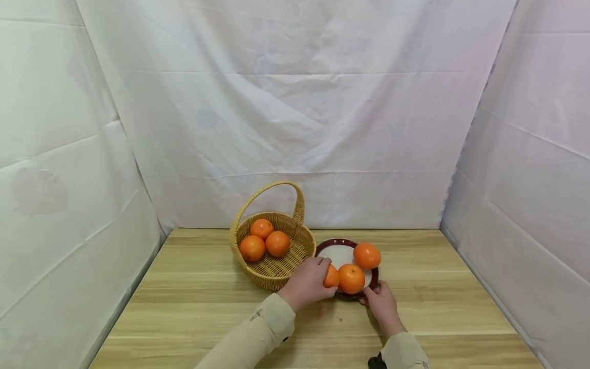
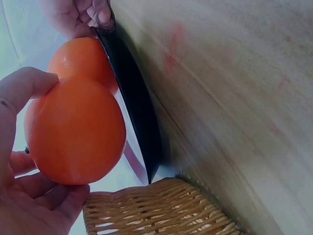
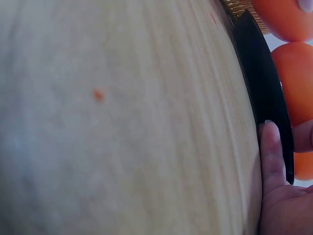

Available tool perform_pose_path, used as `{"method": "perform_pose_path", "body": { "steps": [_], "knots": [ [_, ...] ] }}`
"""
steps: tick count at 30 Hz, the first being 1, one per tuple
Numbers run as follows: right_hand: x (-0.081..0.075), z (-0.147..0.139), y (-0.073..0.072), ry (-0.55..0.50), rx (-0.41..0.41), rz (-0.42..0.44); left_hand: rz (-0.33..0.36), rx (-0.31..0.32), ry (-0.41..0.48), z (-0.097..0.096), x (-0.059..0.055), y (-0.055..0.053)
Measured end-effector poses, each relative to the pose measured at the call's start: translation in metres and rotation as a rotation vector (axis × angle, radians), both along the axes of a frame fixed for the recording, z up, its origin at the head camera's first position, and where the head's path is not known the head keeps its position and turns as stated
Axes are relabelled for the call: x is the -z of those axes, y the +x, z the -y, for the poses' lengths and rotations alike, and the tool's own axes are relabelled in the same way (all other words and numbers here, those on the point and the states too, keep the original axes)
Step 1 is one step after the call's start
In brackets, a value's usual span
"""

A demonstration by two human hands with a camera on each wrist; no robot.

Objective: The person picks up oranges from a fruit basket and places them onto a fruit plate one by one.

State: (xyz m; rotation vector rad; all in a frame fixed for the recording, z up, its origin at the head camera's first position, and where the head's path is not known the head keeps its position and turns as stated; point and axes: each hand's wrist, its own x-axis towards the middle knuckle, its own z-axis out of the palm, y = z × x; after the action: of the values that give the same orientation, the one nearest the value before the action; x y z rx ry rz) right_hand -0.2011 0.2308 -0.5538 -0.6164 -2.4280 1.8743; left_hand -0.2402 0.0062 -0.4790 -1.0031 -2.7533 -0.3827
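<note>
My left hand [image 1: 310,282] grips an orange [image 1: 331,277] at the left side of a white plate [image 1: 336,253] with a dark red rim. In the left wrist view, thumb and fingers curve round that orange [image 2: 76,131], which overlaps the orange behind it. Two more oranges are at the plate: one in front [image 1: 352,279], the other at its right edge [image 1: 366,255]. With thumb above and a finger beneath, my right hand [image 1: 382,306] pinches the plate's front right rim. The right wrist view shows the plate's dark underside [image 3: 264,81] close over the table.
Left of the plate stands a wicker basket [image 1: 269,282] with a tall arched handle, holding three oranges [image 1: 261,228] toward its left side. The wooden table [image 1: 193,307] has small reddish marks in front of the plate. White cloth [image 1: 299,123] encloses the back and sides.
</note>
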Motion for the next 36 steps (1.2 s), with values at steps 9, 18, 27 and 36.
{"method": "perform_pose_path", "body": {
  "steps": [9, 18, 27, 36],
  "knots": [
    [0.001, 0.002, 0.0, -0.007, 0.007, -0.022, -0.018, -0.004, -0.017, -0.007, 0.005, -0.003],
    [0.0, 0.002, 0.0, -0.007, 0.019, -0.009, -0.003, -0.006, 0.005, -0.014, 0.007, -0.005],
    [-0.003, 0.002, 0.002, -0.021, 0.013, 0.002, 0.073, 0.004, 0.013, -0.024, 0.013, -0.008],
    [-0.002, 0.001, 0.002, -0.022, 0.006, -0.015, 0.097, 0.014, 0.028, -0.032, 0.014, -0.007]
  ]
}}
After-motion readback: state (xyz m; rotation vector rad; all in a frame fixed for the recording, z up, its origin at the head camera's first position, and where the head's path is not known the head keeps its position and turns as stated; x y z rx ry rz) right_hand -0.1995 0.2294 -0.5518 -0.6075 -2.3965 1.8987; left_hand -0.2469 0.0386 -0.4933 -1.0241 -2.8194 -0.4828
